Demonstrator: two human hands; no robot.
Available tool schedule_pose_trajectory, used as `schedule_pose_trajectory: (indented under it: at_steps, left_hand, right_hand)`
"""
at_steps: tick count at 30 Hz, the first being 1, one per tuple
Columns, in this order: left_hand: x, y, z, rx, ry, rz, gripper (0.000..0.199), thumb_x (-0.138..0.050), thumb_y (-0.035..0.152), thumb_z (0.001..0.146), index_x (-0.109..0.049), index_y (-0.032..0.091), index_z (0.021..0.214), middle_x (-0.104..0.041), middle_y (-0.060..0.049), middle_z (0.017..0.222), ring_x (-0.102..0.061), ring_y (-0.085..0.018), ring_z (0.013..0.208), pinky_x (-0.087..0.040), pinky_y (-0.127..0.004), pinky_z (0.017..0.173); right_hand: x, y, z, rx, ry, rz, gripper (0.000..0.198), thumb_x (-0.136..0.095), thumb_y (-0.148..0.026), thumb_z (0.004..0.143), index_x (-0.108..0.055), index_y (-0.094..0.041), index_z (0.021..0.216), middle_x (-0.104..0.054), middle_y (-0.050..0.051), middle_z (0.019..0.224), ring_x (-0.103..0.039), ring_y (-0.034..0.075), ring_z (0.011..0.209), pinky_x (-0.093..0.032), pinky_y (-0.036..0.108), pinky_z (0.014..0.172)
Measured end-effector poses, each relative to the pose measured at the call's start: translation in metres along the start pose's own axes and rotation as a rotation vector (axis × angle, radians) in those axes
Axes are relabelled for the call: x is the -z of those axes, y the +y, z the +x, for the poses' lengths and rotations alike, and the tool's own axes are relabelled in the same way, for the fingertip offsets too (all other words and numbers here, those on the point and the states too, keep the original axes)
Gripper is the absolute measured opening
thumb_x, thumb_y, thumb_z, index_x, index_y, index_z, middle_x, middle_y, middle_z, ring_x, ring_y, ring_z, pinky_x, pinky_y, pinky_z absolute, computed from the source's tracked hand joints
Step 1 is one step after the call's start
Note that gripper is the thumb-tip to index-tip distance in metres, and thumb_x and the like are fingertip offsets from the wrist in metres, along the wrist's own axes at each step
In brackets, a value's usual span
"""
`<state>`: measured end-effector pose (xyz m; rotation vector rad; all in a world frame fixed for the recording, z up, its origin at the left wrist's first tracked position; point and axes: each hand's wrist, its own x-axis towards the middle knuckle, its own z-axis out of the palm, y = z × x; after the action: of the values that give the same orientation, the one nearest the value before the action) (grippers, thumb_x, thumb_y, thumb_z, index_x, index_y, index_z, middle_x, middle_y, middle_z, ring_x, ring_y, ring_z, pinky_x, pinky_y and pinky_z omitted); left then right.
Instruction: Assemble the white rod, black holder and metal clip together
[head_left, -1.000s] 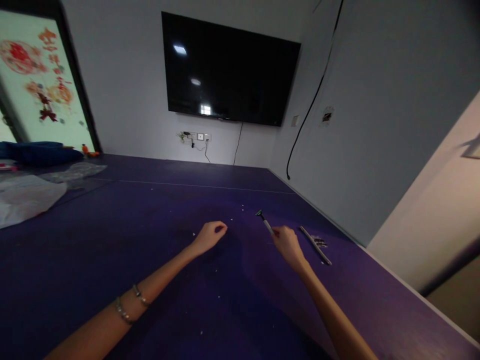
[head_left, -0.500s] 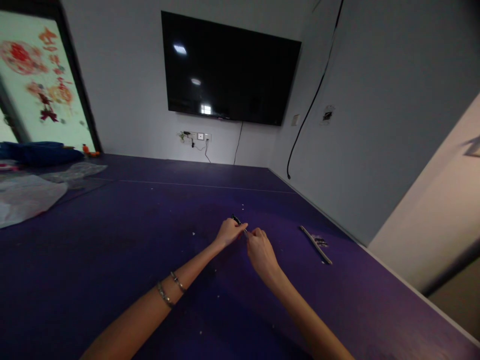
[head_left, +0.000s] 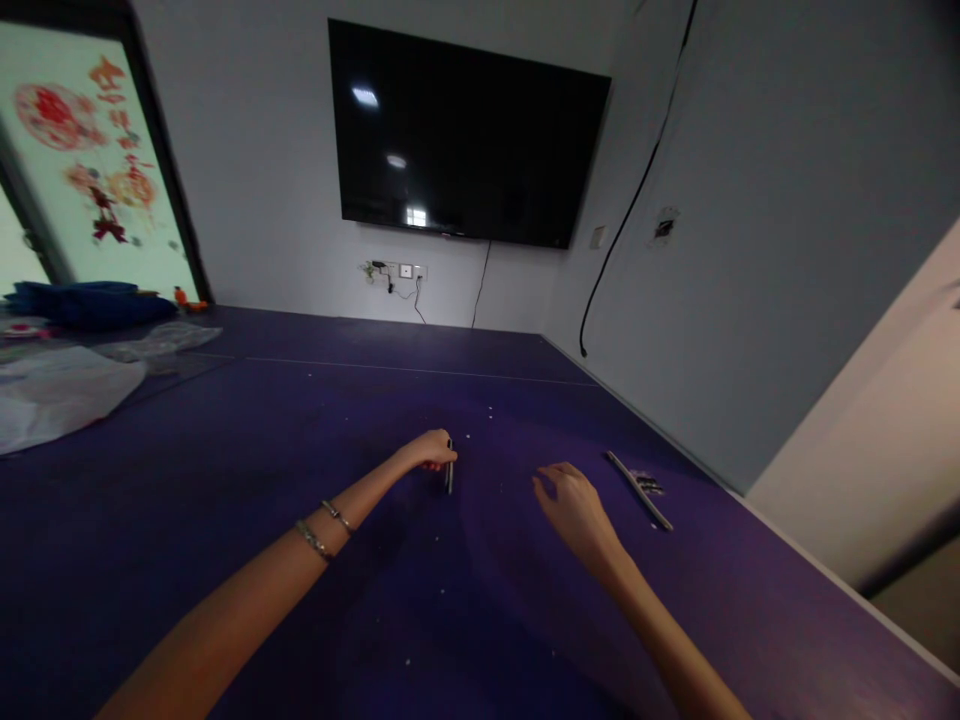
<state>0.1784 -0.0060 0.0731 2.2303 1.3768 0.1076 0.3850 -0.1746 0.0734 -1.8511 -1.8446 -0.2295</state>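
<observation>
My left hand (head_left: pixel 433 449) is closed around a slim dark-and-silver object (head_left: pixel 449 478), which stands nearly upright from my fingers over the purple surface; its kind is too small to make out. Something red shows under those fingers. To the right, my right hand (head_left: pixel 574 502) is apart from it, fingers curved with a gap between thumb and forefinger, and nothing visible in it. Beyond that hand lies a thin pale strip (head_left: pixel 639 489) beside a small clear packet with dark contents (head_left: pixel 647 483).
The purple surface (head_left: pixel 315 560) is scattered with tiny white specks. At the left are a white plastic bag (head_left: pixel 67 395), clear plastic wrap (head_left: pixel 169 340) and a dark blue cloth bundle (head_left: pixel 90 303). A black cable (head_left: pixel 622 215) hangs along the right wall.
My hands have separated. The left moved left with the slim object, now turned more upright; the right let go and drew away to the right.
</observation>
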Motion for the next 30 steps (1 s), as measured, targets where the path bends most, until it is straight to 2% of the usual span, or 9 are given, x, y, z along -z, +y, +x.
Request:
schedule_pose_trajectory:
  at_steps: [3, 7, 12, 16, 21, 25, 30]
  left_hand:
    - [0.005, -0.014, 0.007, 0.021, -0.018, 0.063, 0.022, -0.052, 0.025, 0.067, -0.058, 0.011, 0.053, -0.056, -0.006, 0.046, -0.05, -0.012, 0.042, -0.043, -0.025, 0.049]
    - [0.003, -0.02, 0.014, 0.024, -0.012, 0.109, 0.022, -0.05, 0.025, 0.068, -0.058, 0.011, 0.053, -0.059, -0.007, 0.052, -0.051, -0.012, 0.042, -0.043, -0.025, 0.048]
    - [-0.003, -0.02, 0.017, 0.034, 0.006, 0.148, 0.023, -0.052, 0.028, 0.069, -0.057, 0.012, 0.052, -0.062, -0.007, 0.056, -0.054, -0.013, 0.045, -0.042, -0.023, 0.048]
    - [-0.005, -0.019, 0.015, 0.056, 0.045, 0.173, 0.026, -0.054, 0.036, 0.069, -0.062, 0.013, 0.06, -0.066, -0.009, 0.065, -0.061, -0.017, 0.059, -0.044, -0.023, 0.054]
    - [-0.006, -0.015, 0.0, 0.095, 0.138, 0.2, 0.043, -0.049, 0.051, 0.072, -0.065, 0.014, 0.088, -0.066, -0.017, 0.097, -0.062, -0.028, 0.091, -0.045, -0.031, 0.066]
    - [-0.009, -0.012, -0.019, 0.105, 0.123, 0.195, 0.046, -0.045, 0.054, 0.075, -0.065, 0.015, 0.088, -0.067, -0.015, 0.094, -0.063, -0.029, 0.089, -0.045, -0.033, 0.067]
    - [-0.019, -0.013, -0.032, 0.126, 0.15, 0.173, 0.038, -0.049, 0.05, 0.074, -0.064, 0.016, 0.081, -0.067, -0.013, 0.089, -0.063, -0.028, 0.085, -0.045, -0.033, 0.067]
  right_hand:
    - [0.007, 0.041, -0.007, -0.09, -0.008, -0.07, 0.033, -0.042, -0.026, 0.084, -0.068, -0.011, 0.098, -0.066, 0.014, 0.096, -0.061, 0.023, 0.086, -0.044, 0.031, 0.08]
    - [0.013, 0.091, -0.02, -0.175, 0.016, -0.166, 0.034, -0.042, -0.028, 0.082, -0.069, -0.012, 0.095, -0.067, 0.014, 0.097, -0.062, 0.023, 0.085, -0.045, 0.03, 0.08]
    - [0.018, 0.136, -0.037, -0.237, 0.03, -0.24, 0.034, -0.041, -0.028, 0.08, -0.068, -0.014, 0.094, -0.065, 0.014, 0.103, -0.063, 0.024, 0.088, -0.046, 0.031, 0.077]
    - [0.02, 0.159, -0.043, -0.249, 0.01, -0.247, 0.037, -0.041, -0.031, 0.079, -0.068, -0.014, 0.097, -0.065, 0.013, 0.103, -0.063, 0.024, 0.087, -0.046, 0.031, 0.075]
    - [0.027, 0.184, -0.04, -0.227, -0.035, -0.233, 0.04, -0.04, -0.037, 0.08, -0.067, -0.016, 0.1, -0.067, 0.012, 0.092, -0.064, 0.023, 0.076, -0.047, 0.032, 0.07]
    - [0.036, 0.197, -0.034, -0.218, -0.152, -0.197, 0.039, -0.043, -0.043, 0.079, -0.067, -0.018, 0.096, -0.068, 0.01, 0.09, -0.064, 0.023, 0.076, -0.045, 0.03, 0.069]
    - [0.041, 0.203, -0.029, -0.362, -0.32, -0.242, 0.038, -0.042, -0.052, 0.079, -0.064, -0.021, 0.078, -0.067, 0.008, 0.073, -0.064, 0.024, 0.066, -0.04, 0.029, 0.053]
